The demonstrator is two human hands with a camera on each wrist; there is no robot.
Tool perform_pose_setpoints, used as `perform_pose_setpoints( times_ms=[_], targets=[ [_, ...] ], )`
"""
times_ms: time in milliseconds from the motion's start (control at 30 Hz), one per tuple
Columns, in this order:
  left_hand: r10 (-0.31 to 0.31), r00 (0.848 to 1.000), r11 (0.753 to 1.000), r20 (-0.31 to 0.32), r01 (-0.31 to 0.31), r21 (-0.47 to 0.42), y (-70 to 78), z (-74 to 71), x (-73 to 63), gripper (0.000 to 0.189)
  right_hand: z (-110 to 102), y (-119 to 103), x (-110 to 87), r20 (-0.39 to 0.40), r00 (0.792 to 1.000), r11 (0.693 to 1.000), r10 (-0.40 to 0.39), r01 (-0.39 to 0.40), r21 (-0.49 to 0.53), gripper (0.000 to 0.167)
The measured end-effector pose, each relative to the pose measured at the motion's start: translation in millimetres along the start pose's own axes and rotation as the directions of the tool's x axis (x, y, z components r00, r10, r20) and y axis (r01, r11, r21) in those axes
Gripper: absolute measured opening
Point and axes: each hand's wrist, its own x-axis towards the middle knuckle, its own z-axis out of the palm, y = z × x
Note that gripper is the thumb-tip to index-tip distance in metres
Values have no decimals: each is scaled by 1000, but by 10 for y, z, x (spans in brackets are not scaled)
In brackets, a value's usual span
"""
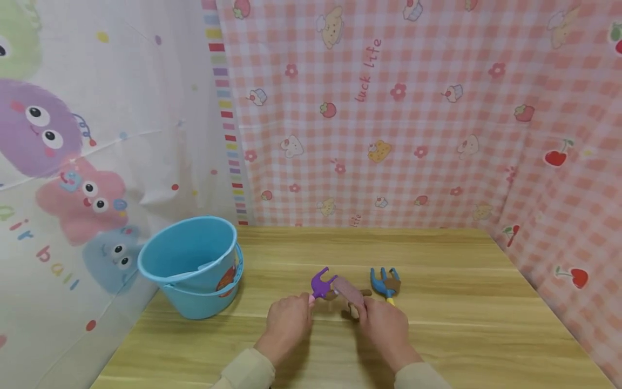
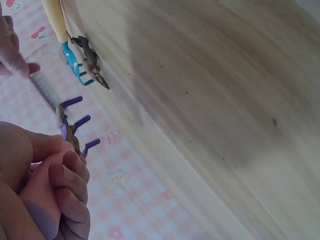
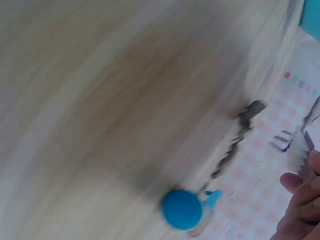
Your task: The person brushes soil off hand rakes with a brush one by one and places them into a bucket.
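Note:
My left hand (image 1: 288,324) grips the pink handle of a small toy rake with purple tines (image 1: 320,286); its fingers curl round the handle (image 2: 42,200) in the left wrist view. Brown, mud-like matter clings to the rake head. In my right hand (image 1: 387,327) is a brush (image 1: 349,290) with a pale, tufted side, laid against or very near the rake's tines. Just right of that hand, a blue toy rake (image 1: 384,283) with a yellow handle lies on the table, brown matter on its head. Brown clumps (image 1: 365,292) sit beyond the hands, partly hidden.
A light blue bucket (image 1: 204,297) stands at the table's left, its handle lowered. Small dark crumbs (image 2: 187,92) are scattered on the wooden table (image 1: 461,324). Patterned cloths hang behind the table (image 1: 311,178) and along its left and right sides.

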Motion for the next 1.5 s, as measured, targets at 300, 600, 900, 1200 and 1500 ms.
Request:
perform_pose_setpoints(
  times_ms=[300,600,900,1200,1500],
  targets=[
    [39,999,999,-18,-39,38,32,-11,-53,21,-40,-27,-12,-59,998,998,-23,27,60,18],
    [-29,999,999,19,29,-18,24,-45,3,23,2,-135,-81,-51,998,999,-42,43,9,19],
    [-19,1000,1000,-4,19,-11,16,-17,-6,22,20,-134,-72,-17,1000,1000,10,-10,-12,21],
    [-9,1000,1000,11,8,15,50,-8,-40,19,39,34,-34,-8,997,997,74,-74,-8,24],
    [0,999,1000,-48,1,20,38,-14,-37,23,-13,-92,-57,-91,995,996,-37,44,72,21]
  ],
)
